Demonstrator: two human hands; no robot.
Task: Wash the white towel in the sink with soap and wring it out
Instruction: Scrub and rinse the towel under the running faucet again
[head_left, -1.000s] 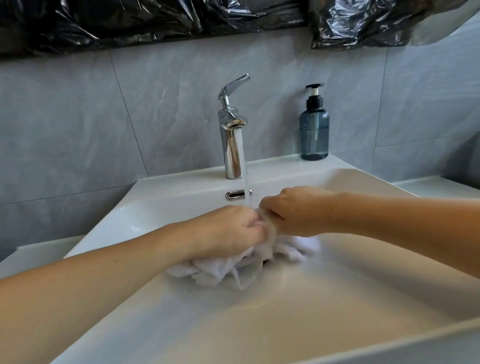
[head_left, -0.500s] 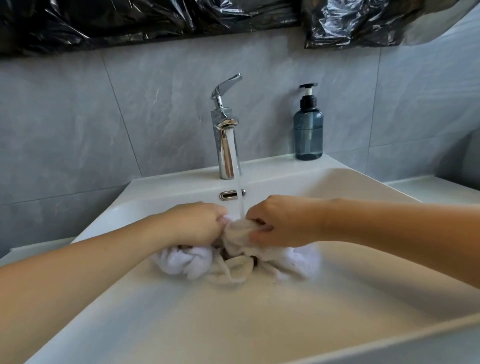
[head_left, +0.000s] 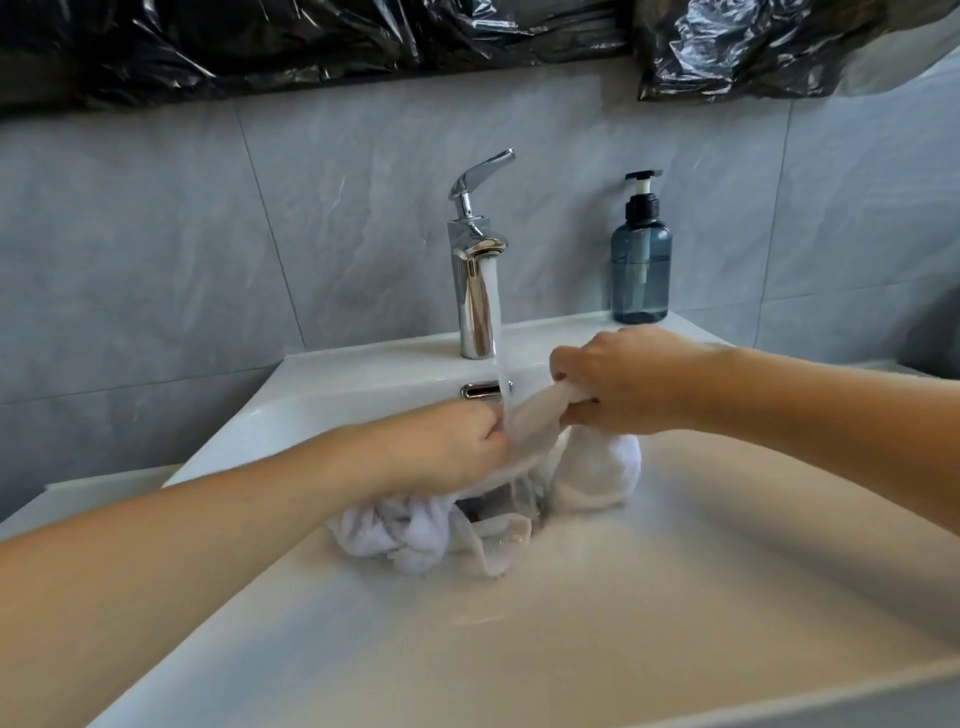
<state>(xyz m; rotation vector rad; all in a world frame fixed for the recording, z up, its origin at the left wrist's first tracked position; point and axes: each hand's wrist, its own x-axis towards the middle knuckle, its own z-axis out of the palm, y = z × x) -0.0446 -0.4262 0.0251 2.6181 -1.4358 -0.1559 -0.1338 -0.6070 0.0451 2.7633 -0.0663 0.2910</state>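
A wet white towel (head_left: 597, 475) lies bunched in the middle of the white sink (head_left: 649, 597). My left hand (head_left: 441, 447) grips one part of it, my right hand (head_left: 623, 382) grips another part higher up, and a stretch of cloth runs taut between them. Water runs from the chrome tap (head_left: 475, 291) onto that stretched part. The rest of the towel hangs down and piles in the basin under both hands. A blue soap pump bottle (head_left: 641, 260) stands on the sink's back ledge to the right of the tap.
Grey wall tiles (head_left: 156, 260) rise behind the sink. Black plastic sheeting (head_left: 311, 41) hangs along the top of the wall. A chrome overflow slot (head_left: 480, 389) sits in the back wall of the basin. White counter edges flank the sink on both sides.
My right hand has lifted up and to the right, pulling a stretch of towel taut under the running water. My left hand has shifted slightly, still gripping the cloth.
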